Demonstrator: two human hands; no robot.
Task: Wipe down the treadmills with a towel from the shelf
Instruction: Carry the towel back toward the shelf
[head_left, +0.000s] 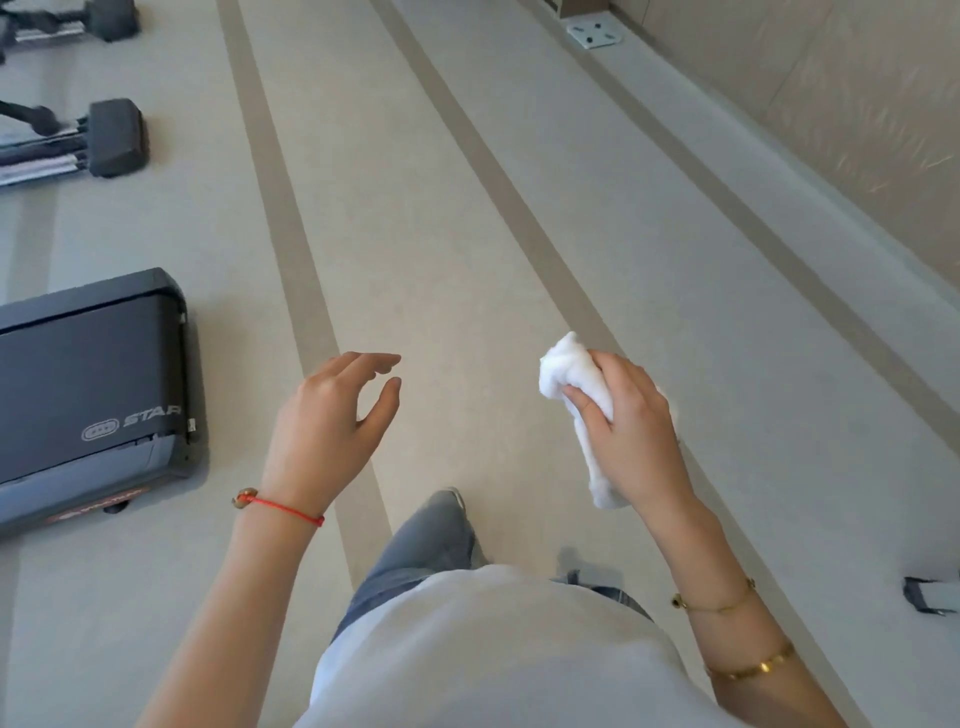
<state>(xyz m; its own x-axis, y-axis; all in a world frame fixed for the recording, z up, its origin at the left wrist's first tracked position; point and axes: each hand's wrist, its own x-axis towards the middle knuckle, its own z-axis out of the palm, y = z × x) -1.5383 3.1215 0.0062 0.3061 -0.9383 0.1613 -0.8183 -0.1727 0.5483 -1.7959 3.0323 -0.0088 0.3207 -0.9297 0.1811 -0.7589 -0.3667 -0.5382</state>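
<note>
Head view: right hand (631, 436) grips crumpled soft white towel (576, 379).

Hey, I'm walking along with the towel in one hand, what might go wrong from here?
1. The crumpled white towel hangs loosely below the right hand; its tail might slip free or drag.
2. The dark treadmill deck end sits low on the floor beside your path, so a foot could clip its corner.
3. The left hand is open and empty, steadying nothing.
</note>
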